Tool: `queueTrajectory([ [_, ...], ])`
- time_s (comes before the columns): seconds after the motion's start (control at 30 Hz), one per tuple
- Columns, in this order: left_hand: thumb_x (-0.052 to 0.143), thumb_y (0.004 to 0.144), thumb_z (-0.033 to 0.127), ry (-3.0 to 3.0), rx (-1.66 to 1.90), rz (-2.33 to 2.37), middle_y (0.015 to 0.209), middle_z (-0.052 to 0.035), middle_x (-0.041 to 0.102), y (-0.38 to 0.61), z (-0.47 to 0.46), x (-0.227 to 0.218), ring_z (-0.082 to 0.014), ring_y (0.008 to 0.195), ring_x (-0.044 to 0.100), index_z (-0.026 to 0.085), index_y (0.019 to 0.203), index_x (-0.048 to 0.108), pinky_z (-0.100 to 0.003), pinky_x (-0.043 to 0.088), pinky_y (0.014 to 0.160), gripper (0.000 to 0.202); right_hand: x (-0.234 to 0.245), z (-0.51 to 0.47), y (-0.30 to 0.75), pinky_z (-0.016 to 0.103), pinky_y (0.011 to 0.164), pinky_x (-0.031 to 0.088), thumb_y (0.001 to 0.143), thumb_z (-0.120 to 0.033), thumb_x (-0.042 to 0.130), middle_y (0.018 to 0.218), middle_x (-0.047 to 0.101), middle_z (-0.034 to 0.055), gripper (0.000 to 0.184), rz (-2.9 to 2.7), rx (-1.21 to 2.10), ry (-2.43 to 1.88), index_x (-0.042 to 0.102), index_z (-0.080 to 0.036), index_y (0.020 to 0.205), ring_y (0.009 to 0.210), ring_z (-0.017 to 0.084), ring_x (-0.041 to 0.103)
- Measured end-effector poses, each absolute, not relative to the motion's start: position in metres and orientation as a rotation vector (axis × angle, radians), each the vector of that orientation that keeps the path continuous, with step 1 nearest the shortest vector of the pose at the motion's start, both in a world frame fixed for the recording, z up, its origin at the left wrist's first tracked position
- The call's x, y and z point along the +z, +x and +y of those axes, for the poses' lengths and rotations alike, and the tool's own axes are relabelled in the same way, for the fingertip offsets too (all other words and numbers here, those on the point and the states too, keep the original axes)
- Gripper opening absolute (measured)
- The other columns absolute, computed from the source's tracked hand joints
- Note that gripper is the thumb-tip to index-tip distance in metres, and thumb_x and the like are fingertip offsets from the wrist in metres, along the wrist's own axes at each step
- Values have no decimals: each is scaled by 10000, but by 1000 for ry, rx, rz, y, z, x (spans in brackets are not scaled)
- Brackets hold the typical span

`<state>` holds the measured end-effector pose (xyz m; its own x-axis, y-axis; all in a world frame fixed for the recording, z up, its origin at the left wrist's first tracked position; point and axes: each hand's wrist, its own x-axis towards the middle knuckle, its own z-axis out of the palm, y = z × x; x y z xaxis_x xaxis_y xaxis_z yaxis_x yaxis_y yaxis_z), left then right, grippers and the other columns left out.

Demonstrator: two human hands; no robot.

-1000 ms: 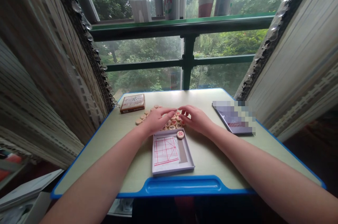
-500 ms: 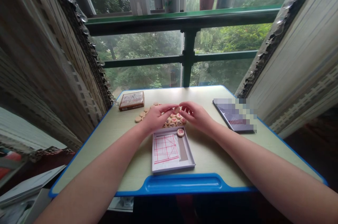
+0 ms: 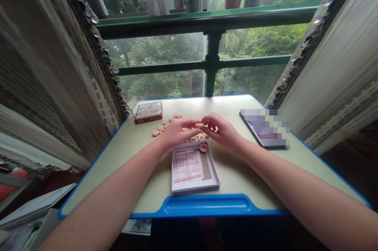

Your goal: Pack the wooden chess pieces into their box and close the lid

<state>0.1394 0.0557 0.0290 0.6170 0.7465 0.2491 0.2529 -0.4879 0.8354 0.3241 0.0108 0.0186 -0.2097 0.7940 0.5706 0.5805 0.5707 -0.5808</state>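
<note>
Between the fingertips of both hands is a round wooden Chinese chess piece [image 3: 199,125], held nearly flat. My left hand [image 3: 178,131] pinches it from the left, and my right hand [image 3: 220,128] grips it from the right with bent fingers. Beneath the hands lie several more chess pieces [image 3: 193,139], partly hidden by them. Closer to me is a shallow white box tray [image 3: 195,190] holding a folded paper board [image 3: 186,165] with red lines. A single red-marked piece [image 3: 203,147] rests in the tray's far right corner.
A brown printed box lid [image 3: 149,112] lies at the back left of the table [image 3: 245,176]. On the right is a dark tablet or phone [image 3: 262,129], partly pixelated. A blue groove [image 3: 206,205] edges the table's front. Curtains hang at both sides of the window.
The held piece has tipped from showing its face to lying almost flat between the fingers. Both hands stay in nearly the same place; the view has shifted slightly.
</note>
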Motion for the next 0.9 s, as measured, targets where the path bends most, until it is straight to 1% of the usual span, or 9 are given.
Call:
queueTrajectory([
  [0.1,657,738,414,2059,796,762,951,-73,716,140,53,32,-191,857,649,162,1006,701,-291,509,764,371,18,10,324,227,568,433,815,-220,572,795,541,10,54,-1894,341,-1081,546,-194,854,624,96,502],
  [0.27,660,729,453,1911,716,706,976,-84,708,139,56,29,-197,874,648,157,1030,687,-300,507,768,423,17,12,326,225,554,426,803,-200,576,765,543,0,56,-1867,385,-1099,554,-200,855,599,91,482],
  [0.43,656,723,471,1876,712,771,900,-79,711,142,58,23,-192,835,651,145,1000,682,-303,512,749,429,13,15,327,232,557,438,790,-171,562,767,555,3,80,-1881,423,-1106,560,-200,865,598,96,488],
  [0.53,669,714,446,2006,769,859,932,-72,702,142,55,24,-183,835,641,155,981,679,-298,510,747,395,12,16,329,251,601,463,780,-95,486,864,565,30,188,-1844,371,-1127,550,-197,925,657,110,523],
  [0.6,672,715,416,2180,804,877,946,-67,693,141,53,26,-187,871,624,164,953,681,-306,498,775,347,12,17,333,264,636,472,740,-37,441,925,558,48,282,-1834,315,-1158,554,-193,946,709,121,541],
  [0.67,676,714,393,2355,815,838,942,-66,685,140,53,27,-200,905,606,167,915,679,-332,478,817,302,12,19,338,273,661,471,695,-10,434,945,546,55,319,-1873,286,-1202,582,-185,917,713,122,543],
  [0.73,688,707,380,2478,810,764,942,-67,680,139,52,28,-212,929,594,168,869,670,-359,451,865,267,12,21,344,279,673,470,677,-15,449,940,537,57,299,-1921,290,-1254,616,-177,864,704,121,541],
  [0.8,702,698,367,2539,790,700,955,-65,677,140,51,28,-216,952,586,174,830,660,-372,428,896,238,11,23,347,282,681,471,682,-36,469,931,539,58,261,-1946,317,-1291,637,-173,827,713,127,547],
  [0.9,714,689,347,2582,731,628,979,-63,673,141,49,26,-217,972,577,181,784,649,-373,414,904,202,10,24,349,278,686,475,696,-49,473,919,552,53,242,-1972,364,-1287,653,-170,801,703,122,556],
])
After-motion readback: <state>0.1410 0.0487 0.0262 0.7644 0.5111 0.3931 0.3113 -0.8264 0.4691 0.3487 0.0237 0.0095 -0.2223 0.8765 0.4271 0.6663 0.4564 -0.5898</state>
